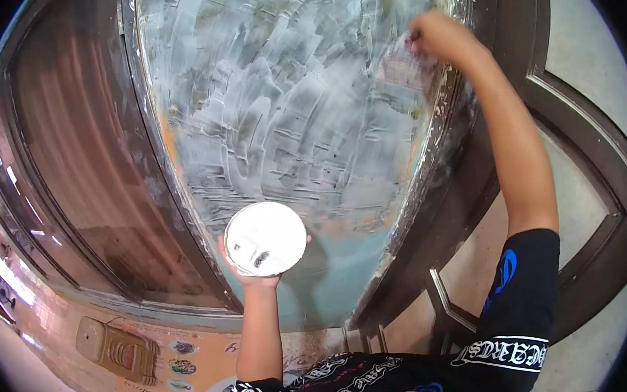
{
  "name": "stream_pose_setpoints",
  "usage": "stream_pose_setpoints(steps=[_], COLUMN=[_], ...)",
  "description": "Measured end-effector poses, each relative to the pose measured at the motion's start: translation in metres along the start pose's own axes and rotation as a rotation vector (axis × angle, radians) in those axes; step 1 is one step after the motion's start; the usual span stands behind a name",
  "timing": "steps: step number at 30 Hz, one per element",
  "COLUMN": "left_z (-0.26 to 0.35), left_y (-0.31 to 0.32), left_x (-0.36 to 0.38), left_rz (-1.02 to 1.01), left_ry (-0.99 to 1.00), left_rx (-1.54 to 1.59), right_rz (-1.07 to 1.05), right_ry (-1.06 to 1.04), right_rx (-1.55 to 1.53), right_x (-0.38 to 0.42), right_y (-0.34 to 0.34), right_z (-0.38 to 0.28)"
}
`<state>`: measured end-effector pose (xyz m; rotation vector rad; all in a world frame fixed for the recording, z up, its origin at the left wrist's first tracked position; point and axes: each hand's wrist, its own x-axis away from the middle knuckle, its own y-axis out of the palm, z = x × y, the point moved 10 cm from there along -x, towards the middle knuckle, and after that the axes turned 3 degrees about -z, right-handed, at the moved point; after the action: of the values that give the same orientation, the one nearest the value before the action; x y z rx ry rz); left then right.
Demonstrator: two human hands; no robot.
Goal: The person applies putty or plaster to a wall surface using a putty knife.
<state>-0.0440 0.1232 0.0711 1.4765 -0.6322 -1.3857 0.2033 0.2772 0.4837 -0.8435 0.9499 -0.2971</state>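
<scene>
My left hand [255, 281] supports a round tub [275, 228] of white putty from beneath, its fingers wrapped around the side. A dark smudge shows on the white surface inside. Up at the right edge of the wall panel [279, 132], my right hand [444, 37] is closed on a flat putty knife [401, 70], blurred by motion, its blade against the panel. Streaky white putty covers most of the panel. Bare blue-green paint shows along its bottom.
A dark wooden frame [463, 129] with chipped white edges borders the panel on the right. Brown window panes [88, 140] stand at left. On the floor lie a brown plastic stool [117, 349] and a printed banner [170, 384].
</scene>
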Motion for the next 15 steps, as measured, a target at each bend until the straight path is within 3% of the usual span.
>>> stream_pose_setpoints(steps=[3, 5, 8, 9, 11, 13, 15], left_z=[0.009, 0.010, 0.019, 0.019, 0.015, 0.010, 0.002], left_y=[-0.008, 0.001, -0.004, -0.005, -0.001, -0.002, -0.002], left_x=[0.001, 0.003, 0.003, 0.003, 0.003, 0.001, 0.004], left_rz=[0.083, 0.027, 0.023, 0.003, -0.002, 0.009, 0.024], left_ry=[0.043, 0.029, 0.042, 0.045, 0.042, 0.028, 0.006], left_rx=[0.007, 0.009, -0.033, -0.062, -0.029, -0.034, -0.026], right_rz=[0.072, 0.120, 0.297, 0.292, 0.006, 0.081, -0.095], right_ry=[-0.012, 0.183, 0.112, 0.114, 0.135, -0.146, -0.156], right_rx=[0.120, -0.025, 0.038, 0.038, -0.075, -0.108, -0.076], right_x=[-0.035, -0.027, 0.008, 0.007, 0.000, -0.001, 0.008], right_y=[-0.063, -0.114, -0.165, -0.162, -0.129, -0.085, -0.046], right_z=[0.031, 0.049, 0.021, 0.019, 0.022, 0.009, -0.023])
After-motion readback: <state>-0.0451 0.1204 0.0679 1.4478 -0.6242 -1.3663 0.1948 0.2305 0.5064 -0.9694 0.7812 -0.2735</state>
